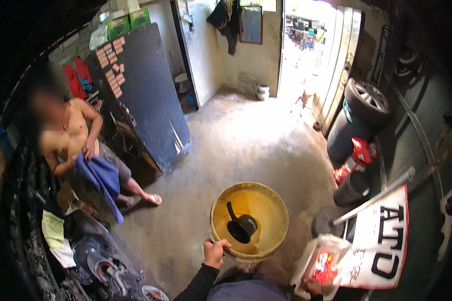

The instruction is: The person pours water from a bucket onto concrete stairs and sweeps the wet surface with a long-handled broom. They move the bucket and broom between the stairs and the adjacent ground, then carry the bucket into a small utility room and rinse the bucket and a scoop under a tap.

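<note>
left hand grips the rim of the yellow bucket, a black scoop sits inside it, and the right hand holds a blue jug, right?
Not quite: the jug in the right hand is whitish and translucent with a red label, not blue. The head view shows it. The left hand does grip the yellow bucket rim, with the black scoop inside.

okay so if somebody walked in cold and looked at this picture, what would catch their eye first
Most likely the big yellow bucket low in the middle, with amber liquid and a black scoop lying in it; the left hand grips its near rim. At lower right, the right hand holds a clear plastic jug with a red label, beside a white sign board. At left, another person holds a blue cloth.
</note>
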